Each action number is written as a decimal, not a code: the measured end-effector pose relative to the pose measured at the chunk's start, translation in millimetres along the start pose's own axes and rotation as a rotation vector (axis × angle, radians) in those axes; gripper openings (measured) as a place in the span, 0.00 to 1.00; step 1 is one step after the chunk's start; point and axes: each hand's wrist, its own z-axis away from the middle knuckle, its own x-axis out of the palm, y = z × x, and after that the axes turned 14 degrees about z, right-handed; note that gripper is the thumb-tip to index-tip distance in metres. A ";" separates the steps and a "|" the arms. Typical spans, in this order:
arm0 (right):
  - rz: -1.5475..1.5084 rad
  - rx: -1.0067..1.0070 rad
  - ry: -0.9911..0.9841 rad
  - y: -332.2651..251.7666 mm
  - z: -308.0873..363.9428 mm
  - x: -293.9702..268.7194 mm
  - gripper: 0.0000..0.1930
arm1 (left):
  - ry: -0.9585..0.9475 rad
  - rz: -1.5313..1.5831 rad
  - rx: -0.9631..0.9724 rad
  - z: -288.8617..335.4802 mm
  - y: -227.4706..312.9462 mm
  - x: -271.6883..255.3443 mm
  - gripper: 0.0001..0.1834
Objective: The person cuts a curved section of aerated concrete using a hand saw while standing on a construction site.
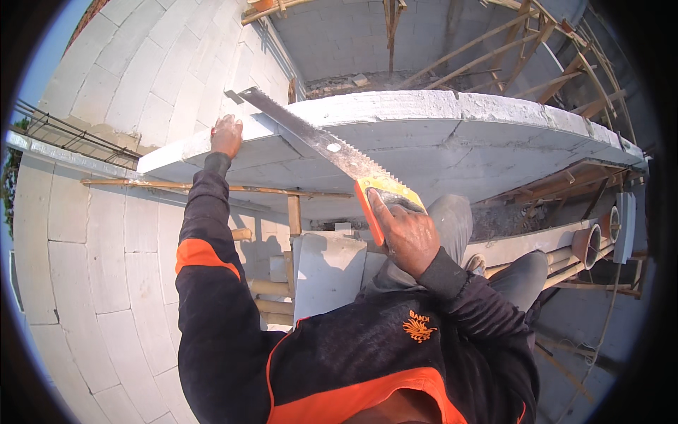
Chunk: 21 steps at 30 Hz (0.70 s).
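My right hand (411,237) is closed round the orange and yellow handle of a hand saw (330,145). The dusty toothed blade points up and left, its tip by the top edge of a white block wall (395,106). My left hand (227,136) grips the pale end block (260,128) of the wall's top course, left of the blade. Its fingertips curl over the far side, partly hidden. A tiny bit of red shows beside those fingers; I cannot make out what it is.
A tall block wall (152,63) rises on the left, with thin steel bars (78,131) beside it. Below the wall top are a wooden batten (282,189), bamboo poles (272,288) and a pale board (326,272). Buckets (586,244) stand at right; timber props (487,49) lean behind.
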 end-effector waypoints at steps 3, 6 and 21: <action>0.109 0.135 0.023 40.4 60.2 -29.2 0.38 | -0.146 0.039 -0.137 -8.9 27.6 -11.0 0.16; 0.045 0.280 0.073 60.5 103.1 -53.6 0.38 | -0.025 0.110 -0.140 5.8 -0.7 10.0 0.18; 0.025 0.127 0.041 42.4 41.4 -9.4 0.39 | -0.181 0.000 -0.099 -14.2 13.0 15.9 0.18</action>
